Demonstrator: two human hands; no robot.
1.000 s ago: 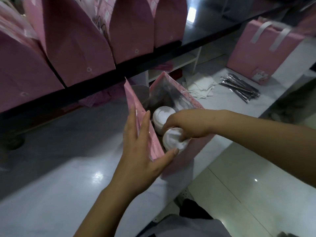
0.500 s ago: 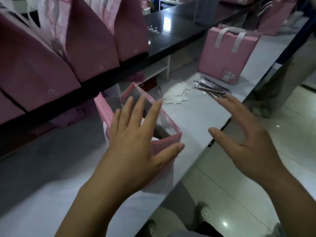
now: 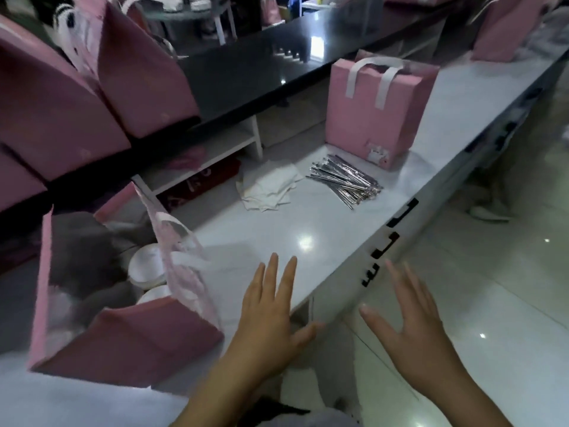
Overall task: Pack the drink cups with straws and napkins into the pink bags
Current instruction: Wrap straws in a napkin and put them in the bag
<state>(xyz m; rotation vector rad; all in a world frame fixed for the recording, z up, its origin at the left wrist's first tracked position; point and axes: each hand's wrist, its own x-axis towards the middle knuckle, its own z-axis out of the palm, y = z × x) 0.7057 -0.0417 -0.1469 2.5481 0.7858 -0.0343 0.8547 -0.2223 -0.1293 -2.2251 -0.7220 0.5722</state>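
While both hands hover spread and empty, the open pink bag (image 3: 129, 337) stands at the left with two lidded cups (image 3: 146, 269) inside.
The left hand (image 3: 268, 318) floats palm down just right of that bag; the right hand (image 3: 412, 328) hangs past the white counter's (image 3: 323, 217) edge. Farther along lie napkins (image 3: 268, 188) beside wrapped straws (image 3: 346, 180), then a closed pink bag (image 3: 375, 112).

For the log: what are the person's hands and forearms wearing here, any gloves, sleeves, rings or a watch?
Nothing is worn. The left hand and right hand are bare, without gloves, and no rings show on the fingers. Both forearms are bare to the frame's bottom edge: no sleeve, watch or bracelet is in view.
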